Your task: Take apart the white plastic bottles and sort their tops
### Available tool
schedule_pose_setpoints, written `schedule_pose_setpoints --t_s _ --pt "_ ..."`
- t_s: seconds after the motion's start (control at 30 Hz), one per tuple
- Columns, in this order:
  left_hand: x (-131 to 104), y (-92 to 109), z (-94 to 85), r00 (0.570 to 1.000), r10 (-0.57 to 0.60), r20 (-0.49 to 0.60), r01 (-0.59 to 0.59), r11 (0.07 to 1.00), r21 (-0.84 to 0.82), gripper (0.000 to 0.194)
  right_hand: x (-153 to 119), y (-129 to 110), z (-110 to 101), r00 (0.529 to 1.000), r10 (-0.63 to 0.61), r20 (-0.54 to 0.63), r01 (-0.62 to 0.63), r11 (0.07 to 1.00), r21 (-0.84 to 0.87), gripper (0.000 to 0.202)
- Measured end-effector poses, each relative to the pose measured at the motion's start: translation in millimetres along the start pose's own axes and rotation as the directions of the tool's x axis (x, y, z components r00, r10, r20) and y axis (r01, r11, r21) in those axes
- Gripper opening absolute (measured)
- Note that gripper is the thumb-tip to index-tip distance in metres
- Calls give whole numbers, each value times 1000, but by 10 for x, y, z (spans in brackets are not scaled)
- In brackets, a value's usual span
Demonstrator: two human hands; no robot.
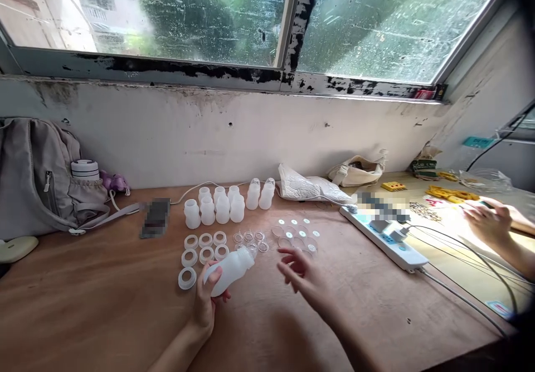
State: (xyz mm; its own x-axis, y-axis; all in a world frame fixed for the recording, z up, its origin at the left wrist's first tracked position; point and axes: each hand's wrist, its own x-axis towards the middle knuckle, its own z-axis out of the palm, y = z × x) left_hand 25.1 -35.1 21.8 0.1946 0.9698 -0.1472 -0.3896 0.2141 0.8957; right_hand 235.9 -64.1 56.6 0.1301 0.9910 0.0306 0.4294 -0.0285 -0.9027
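Observation:
My left hand [205,296] is wrapped around a frosted white baby bottle [231,272], tilted with its neck toward the upper right. A clear piece, which looks like a teat, shows by the neck; I cannot tell whether it is fitted. To the right, my right hand [301,274] hovers with fingers apart, holding nothing visible, nearest to several clear round caps [289,234]. White screw rings [186,278] lie in rows left of the held bottle. Behind it sit several small clear teats [248,236].
Several open bottles [208,210] stand at the back, beside two bottles with clear tops [266,193]. A phone [155,218] and backpack [37,177] are left. A white power strip [382,238] with cables lies right. Another person's hand [489,224] is at the far right.

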Motion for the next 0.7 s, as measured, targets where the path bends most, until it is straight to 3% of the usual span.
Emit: schedule_pose_setpoints --t_s 0.07,0.1,0.2,0.27,0.37,0.47,0.57,0.63,0.7 --pt "2 7 9 999 -23 34 23 1000 1 23 21 -118 269 993 26 118 -40 992 121 43" --pt "5 9 15 998 -24 55 24 1000 14 23 52 -166 385 993 31 117 -48 989 143 43" --pt "8 16 36 992 -5 127 -9 994 106 27 198 -284 599 999 18 -42 -14 996 93 36" --pt "7 26 47 988 4 157 -33 983 179 35 298 -347 637 995 23 -102 -22 1000 15 33" --pt "20 59 31 976 -60 208 12 974 225 42 401 -425 647 997 9 -82 -15 997 -76 31" --pt "76 96 -48 933 -152 327 93 977 190 32 438 -479 699 991 -93 -97 82 991 -109 26" --pt "139 97 -149 913 -146 381 110 987 114 22 441 -514 761 975 -186 -125 174 980 -98 23" --pt "155 62 -188 891 -195 411 196 980 41 21 442 -542 762 965 -247 -92 241 968 -72 23" --pt "147 6 -190 813 -307 496 379 924 -49 30 451 -585 720 943 -332 -4 332 943 -24 22"
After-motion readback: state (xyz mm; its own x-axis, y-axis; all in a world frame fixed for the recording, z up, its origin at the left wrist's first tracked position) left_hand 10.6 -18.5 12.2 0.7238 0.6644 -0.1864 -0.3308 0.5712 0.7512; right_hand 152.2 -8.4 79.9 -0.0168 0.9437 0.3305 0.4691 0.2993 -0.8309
